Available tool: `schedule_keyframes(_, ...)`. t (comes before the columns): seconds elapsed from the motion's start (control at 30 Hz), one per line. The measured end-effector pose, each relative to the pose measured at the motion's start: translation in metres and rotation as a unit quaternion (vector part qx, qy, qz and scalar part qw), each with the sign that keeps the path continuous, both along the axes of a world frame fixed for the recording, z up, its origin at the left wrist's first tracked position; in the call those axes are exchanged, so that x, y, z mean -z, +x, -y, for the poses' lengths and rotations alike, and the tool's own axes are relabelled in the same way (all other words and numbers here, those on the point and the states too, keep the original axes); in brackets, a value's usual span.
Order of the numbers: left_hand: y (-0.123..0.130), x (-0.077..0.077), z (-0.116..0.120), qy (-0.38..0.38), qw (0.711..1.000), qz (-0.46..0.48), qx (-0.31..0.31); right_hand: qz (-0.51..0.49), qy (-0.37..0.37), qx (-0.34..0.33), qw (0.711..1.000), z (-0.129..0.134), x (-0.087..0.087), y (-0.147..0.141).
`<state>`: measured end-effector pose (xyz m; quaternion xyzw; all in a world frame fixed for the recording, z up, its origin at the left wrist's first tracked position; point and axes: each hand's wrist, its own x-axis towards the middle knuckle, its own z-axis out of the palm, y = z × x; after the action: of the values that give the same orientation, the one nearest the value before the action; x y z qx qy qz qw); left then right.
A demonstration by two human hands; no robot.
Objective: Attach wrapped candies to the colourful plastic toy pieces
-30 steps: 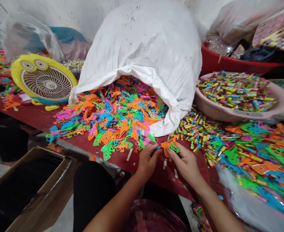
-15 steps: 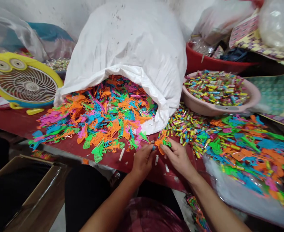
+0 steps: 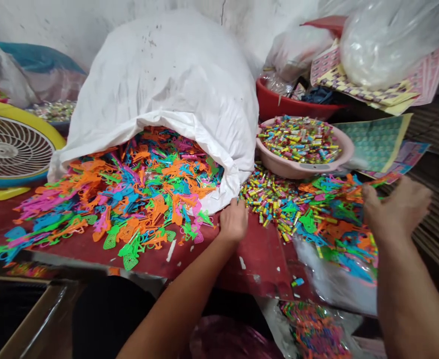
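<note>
1. Left hand point(image 3: 233, 219) is stretched forward, palm down on the red tabletop point(image 3: 264, 249), knuckles toward the camera. Its fingers are curled under at the edge of the white sack point(image 3: 167, 99), so I can't tell if they're pinching anything.
2. Right hand point(image 3: 396, 207) is out to the side and raised, fingers loosely apart, nothing clamped as far as I can see. It hovers over the pile of toy pieces on clear plastic sheet point(image 3: 331, 224).
3. That pile sits right under and just ahead of the right fingers: flat little plastic shapes in orange, green, blue and pink, thin and glossy, all tangled together.
4. Between the two hands there's a scatter of tiny wrapped tubes point(image 3: 267, 192), multicoloured and shiny, lying on the tabletop.
5. Just left of the left fingers, more of the same flat plastic pieces point(image 3: 129, 189) spill from the sack's mouth; the sack looks woven and crinkled.
6. Beyond the tubes, a round pink basin point(image 3: 339, 157) is heaped with more tubes.
</note>
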<state>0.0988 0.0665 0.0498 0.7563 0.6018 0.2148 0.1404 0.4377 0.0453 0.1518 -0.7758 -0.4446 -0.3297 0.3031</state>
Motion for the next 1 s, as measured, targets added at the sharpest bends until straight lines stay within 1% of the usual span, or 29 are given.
schedule_keyframes(0.03, 0.007, -0.001, -0.004, -0.002, 1.0, -0.008, -0.01, 0.034, 0.012, 0.004, 0.999, 0.001, 0.0, -0.003)
schedule_keyframes(0.07, 0.012, -0.001, -0.007, -0.006, 1.0, -0.015, -0.019, 0.054, 0.028, -0.027, 0.998, 0.002, 0.003, -0.013)
schedule_keyframes(0.1, 0.016, 0.0, -0.009, -0.013, 0.999, -0.02, -0.026, 0.063, 0.041, -0.089, 0.993, 0.003, 0.009, -0.029)
schedule_keyframes(0.13, 0.017, 0.001, -0.012, -0.02, 0.999, -0.023, -0.031, 0.064, 0.044, -0.17, 0.982, 0.004, 0.017, -0.049)
schedule_keyframes(0.17, 0.018, 0.002, -0.013, -0.023, 0.999, -0.023, -0.032, 0.051, 0.038, -0.252, 0.966, 0.005, 0.025, -0.072)
schedule_keyframes(0.23, 0.015, 0.003, -0.015, -0.023, 0.999, -0.017, -0.03, -0.011, -0.005, -0.383, 0.924, 0.003, 0.042, -0.121)
schedule_keyframes(0.3, 0.008, 0.003, -0.011, -0.019, 0.999, -0.004, -0.031, -0.078, -0.058, -0.484, 0.87, -0.003, 0.052, -0.165)
schedule_keyframes(0.37, -0.003, 0.001, -0.001, -0.014, 0.999, 0.011, -0.035, -0.119, -0.097, -0.561, 0.813, -0.013, 0.057, -0.2)
schedule_keyframes(0.43, -0.019, 0.0, 0.016, -0.003, 0.999, 0.029, -0.043, -0.142, -0.135, -0.614, 0.765, -0.023, 0.058, -0.225)
schedule_keyframes(0.5, -0.04, 0.001, 0.038, 0.011, 0.997, 0.05, -0.052, -0.156, -0.171, -0.645, 0.729, -0.032, 0.06, -0.244)
schedule_keyframes(0.57, -0.061, 0.007, 0.06, 0.021, 0.995, 0.081, -0.053, -0.16, -0.206, -0.665, 0.7, -0.039, 0.068, -0.26)
schedule_keyframes(0.63, -0.079, 0.015, 0.077, 0.038, 0.988, 0.141, -0.053, -0.143, -0.251, -0.67, 0.684, -0.042, 0.08, -0.276)
schedule_keyframes(0.67, -0.086, 0.019, 0.083, 0.052, 0.98, 0.185, -0.054, -0.125, -0.279, -0.663, 0.684, -0.042, 0.087, -0.284)
schedule_keyframes(0.7, -0.091, 0.022, 0.087, 0.066, 0.968, 0.235, -0.059, -0.103, -0.308, -0.649, 0.688, -0.042, 0.094, -0.291)
schedule_keyframes(0.77, -0.095, 0.028, 0.088, 0.078, 0.933, 0.343, -0.072, -0.06, -0.347, -0.616, 0.704, -0.041, 0.105, -0.303)
schedule_keyframes(0.83, -0.096, 0.03, 0.086, 0.051, 0.888, 0.449, -0.09, -0.059, -0.351, -0.6, 0.716, -0.039, 0.112, -0.308)
schedule_keyframes(0.9, -0.096, 0.028, 0.084, 0.008, 0.839, 0.534, -0.109, -0.115, -0.326, -0.603, 0.719, -0.038, 0.113, -0.306)
schedule_keyframes(0.93, -0.096, 0.027, 0.083, -0.008, 0.82, 0.56, -0.119, -0.161, -0.31, -0.606, 0.714, -0.037, 0.113, -0.302)
schedule_keyframes(0.97, -0.097, 0.026, 0.082, -0.015, 0.809, 0.573, -0.131, -0.216, -0.298, -0.608, 0.704, -0.036, 0.112, -0.297)
schedule_keyframes(1.0, -0.098, 0.025, 0.081, -0.015, 0.806, 0.575, -0.142, -0.273, -0.29, -0.607, 0.688, -0.035, 0.11, -0.291)
